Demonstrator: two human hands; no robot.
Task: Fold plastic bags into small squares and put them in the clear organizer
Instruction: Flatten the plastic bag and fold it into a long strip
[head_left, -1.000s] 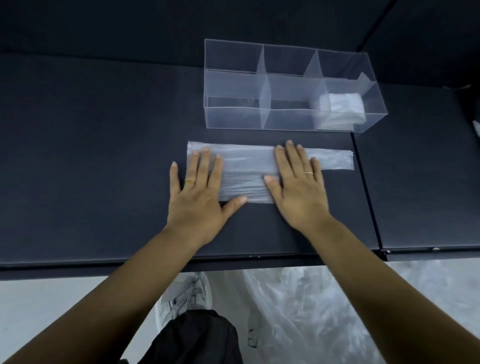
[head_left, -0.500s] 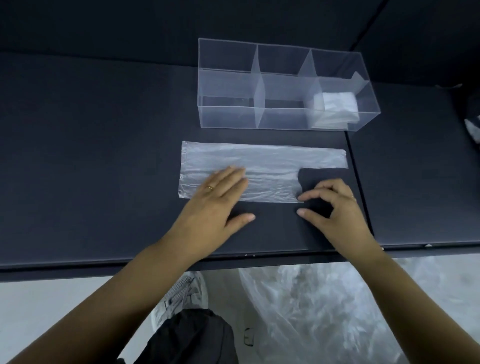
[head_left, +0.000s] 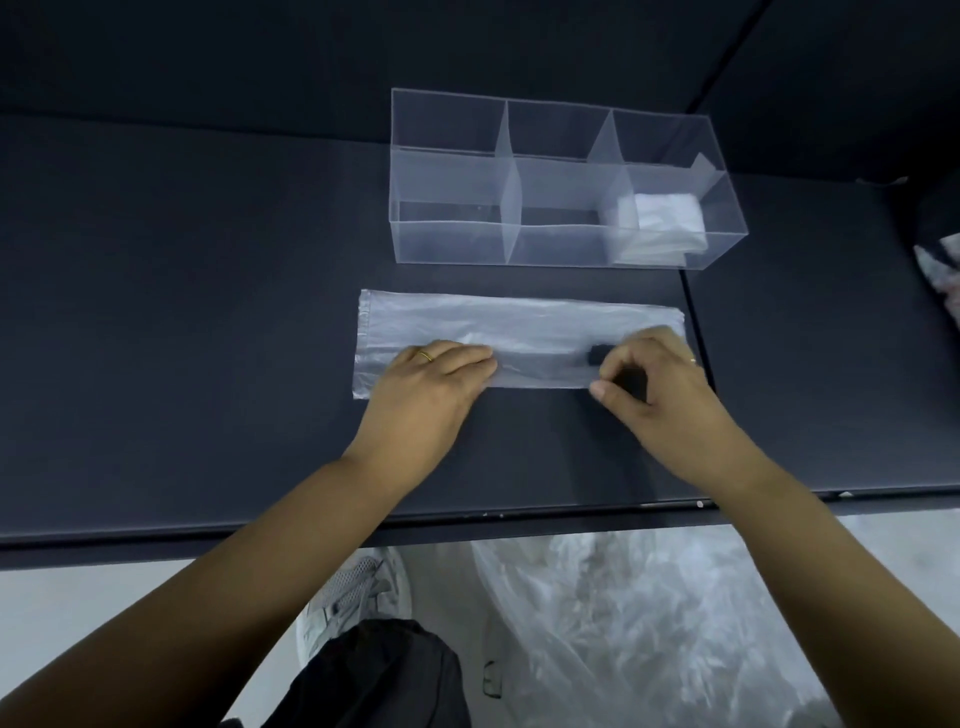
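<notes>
A translucent plastic bag (head_left: 519, 332) lies flat as a long strip on the black table (head_left: 182, 312), just in front of the clear organizer (head_left: 452, 244). My left hand (head_left: 431, 384) presses flat on the bag's near left part. My right hand (head_left: 660, 379) has curled fingers at the bag's near right corner, by the handle cutout, with thumb and forefinger pinching the edge. The organizer has several compartments. One folded white bag (head_left: 665, 218) sits in its front right compartment.
A seam (head_left: 698, 364) between table panels runs just right of the bag. Crumpled plastic (head_left: 940, 280) shows at the right edge. Below the table's front edge lie a large clear sack of plastic (head_left: 649, 623) and a grey shoe (head_left: 353, 587).
Both hands slid from the bag's middle toward its near edge. The right hand then moved up to the bag's right corner and curled its fingers onto it.
</notes>
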